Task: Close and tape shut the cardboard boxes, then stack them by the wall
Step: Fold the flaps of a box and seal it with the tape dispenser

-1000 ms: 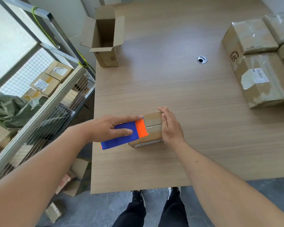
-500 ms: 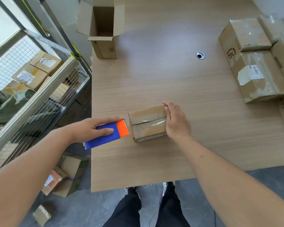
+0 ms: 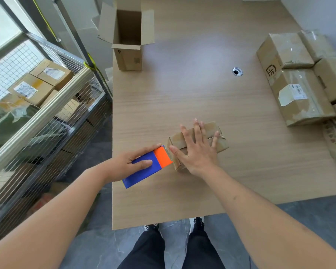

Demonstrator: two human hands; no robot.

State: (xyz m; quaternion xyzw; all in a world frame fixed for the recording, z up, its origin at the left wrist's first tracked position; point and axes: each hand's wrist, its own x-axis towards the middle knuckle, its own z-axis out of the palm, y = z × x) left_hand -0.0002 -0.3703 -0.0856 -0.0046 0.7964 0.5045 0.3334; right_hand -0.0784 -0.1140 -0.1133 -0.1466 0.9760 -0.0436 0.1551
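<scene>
A small closed cardboard box (image 3: 222,140) lies on the wooden table (image 3: 192,98) near its front edge. My right hand (image 3: 197,148) lies flat on top of the box with spread, straight fingers, the thumb at the box's left end. My left hand (image 3: 132,162) grips a blue and orange tape dispenser (image 3: 149,166); its toothed orange end sits at the box's left end. An open, upright cardboard box (image 3: 127,35) stands at the table's far left. Several taped boxes (image 3: 299,90) lie grouped at the right side.
A wire-mesh cage (image 3: 47,123) with more cardboard boxes (image 3: 33,88) stands left of the table. A round cable hole (image 3: 237,71) sits in the tabletop. My feet and legs (image 3: 173,245) are below the table's front edge, on a grey floor.
My right hand moved from the box's right end onto its top and spread flat. The dispenser came back against the box's left end after pulling away to the left.
</scene>
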